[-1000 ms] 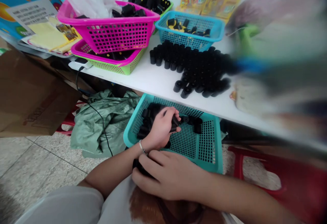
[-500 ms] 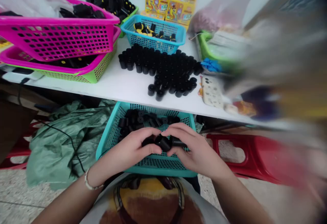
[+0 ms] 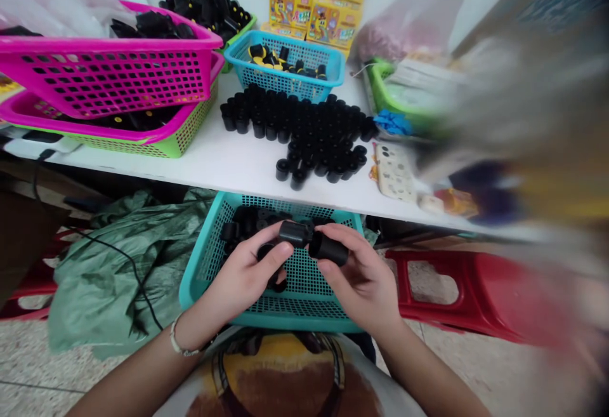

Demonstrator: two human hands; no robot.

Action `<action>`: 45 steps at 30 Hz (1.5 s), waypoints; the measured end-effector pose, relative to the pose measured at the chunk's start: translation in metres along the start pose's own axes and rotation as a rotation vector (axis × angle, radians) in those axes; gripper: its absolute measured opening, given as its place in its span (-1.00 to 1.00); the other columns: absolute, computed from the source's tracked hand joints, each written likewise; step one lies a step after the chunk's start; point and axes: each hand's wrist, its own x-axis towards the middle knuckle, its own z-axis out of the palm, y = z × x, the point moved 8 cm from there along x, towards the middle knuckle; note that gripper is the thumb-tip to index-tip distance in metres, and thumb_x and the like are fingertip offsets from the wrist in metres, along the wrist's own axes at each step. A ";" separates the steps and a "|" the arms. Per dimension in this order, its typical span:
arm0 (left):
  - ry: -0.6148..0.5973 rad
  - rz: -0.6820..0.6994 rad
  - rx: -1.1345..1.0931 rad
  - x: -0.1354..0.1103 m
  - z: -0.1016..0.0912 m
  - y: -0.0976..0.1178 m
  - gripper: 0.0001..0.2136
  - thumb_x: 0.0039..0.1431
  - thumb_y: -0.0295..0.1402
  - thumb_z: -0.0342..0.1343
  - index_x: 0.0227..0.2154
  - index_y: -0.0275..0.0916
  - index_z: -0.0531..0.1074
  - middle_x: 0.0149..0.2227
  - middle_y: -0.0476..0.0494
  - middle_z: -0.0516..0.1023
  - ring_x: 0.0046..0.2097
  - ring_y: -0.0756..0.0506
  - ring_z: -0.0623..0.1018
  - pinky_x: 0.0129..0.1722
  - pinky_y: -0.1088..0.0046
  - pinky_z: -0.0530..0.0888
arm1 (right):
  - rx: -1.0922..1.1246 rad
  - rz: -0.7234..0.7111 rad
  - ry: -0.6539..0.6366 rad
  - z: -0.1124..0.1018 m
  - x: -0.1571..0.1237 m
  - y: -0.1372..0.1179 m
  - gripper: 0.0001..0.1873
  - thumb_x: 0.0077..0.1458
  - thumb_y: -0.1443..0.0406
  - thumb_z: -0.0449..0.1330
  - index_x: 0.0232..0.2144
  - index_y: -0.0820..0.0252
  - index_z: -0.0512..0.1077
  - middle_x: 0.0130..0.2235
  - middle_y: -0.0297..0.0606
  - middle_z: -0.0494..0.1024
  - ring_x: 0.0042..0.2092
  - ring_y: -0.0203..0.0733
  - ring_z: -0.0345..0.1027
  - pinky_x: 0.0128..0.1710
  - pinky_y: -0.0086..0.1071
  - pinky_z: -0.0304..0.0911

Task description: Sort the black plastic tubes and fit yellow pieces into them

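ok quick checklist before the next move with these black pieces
1. right hand fingers round the cylinder: ok
2. left hand grip on the dark piece: cannot tell, fingers hide it
3. second cylinder joined to the first: cannot tell, the ends meet but the join is unclear
4. both hands over the teal basket: ok
5. pile back from the table edge: ok

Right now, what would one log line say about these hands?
left hand: black cylinder | right hand: second black cylinder | above: teal basket
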 end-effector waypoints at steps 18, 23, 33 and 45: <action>-0.125 0.063 0.640 -0.010 -0.013 0.001 -0.49 0.29 -0.16 0.01 0.25 -0.02 0.04 -0.04 -0.15 0.44 -0.23 -0.09 0.50 -0.16 0.31 0.47 | -0.581 -0.157 0.045 -0.024 0.030 0.026 -0.83 0.13 0.28 0.22 -0.19 0.11 0.41 -0.10 -0.16 0.49 -0.06 -0.11 0.43 -0.05 -0.19 0.40; -0.028 0.057 0.406 -0.015 -0.032 -0.004 -0.68 0.27 -0.23 0.05 0.00 -0.10 0.11 -0.12 -0.12 0.41 -0.34 -0.01 0.46 -0.38 0.48 0.43 | -0.745 0.072 0.259 -0.090 0.067 0.089 -0.67 0.08 0.09 0.25 -0.19 0.16 0.38 -0.16 -0.12 0.53 -0.11 -0.01 0.41 -0.05 -0.04 0.33; -0.019 0.065 0.425 -0.013 -0.035 -0.002 -0.69 0.26 -0.18 0.06 0.05 0.03 0.38 0.04 -0.13 0.33 -0.42 0.03 0.42 -0.43 0.47 0.44 | -0.932 0.039 -0.283 -0.001 0.015 0.104 -0.90 0.11 0.34 0.24 -0.41 0.16 0.36 -0.43 -0.23 0.44 -0.43 -0.22 0.38 -0.49 -0.41 0.25; 0.077 0.048 0.189 -0.009 -0.034 -0.004 -0.71 0.21 -0.20 0.15 -0.03 -0.08 0.34 -0.15 -0.04 0.40 -0.48 0.08 0.38 -0.49 0.50 0.36 | -0.377 0.384 -0.578 0.015 0.003 0.114 -0.49 -0.04 0.43 0.28 0.01 0.12 0.38 -0.32 -0.34 0.52 -0.43 -0.30 0.44 -0.42 -0.41 0.39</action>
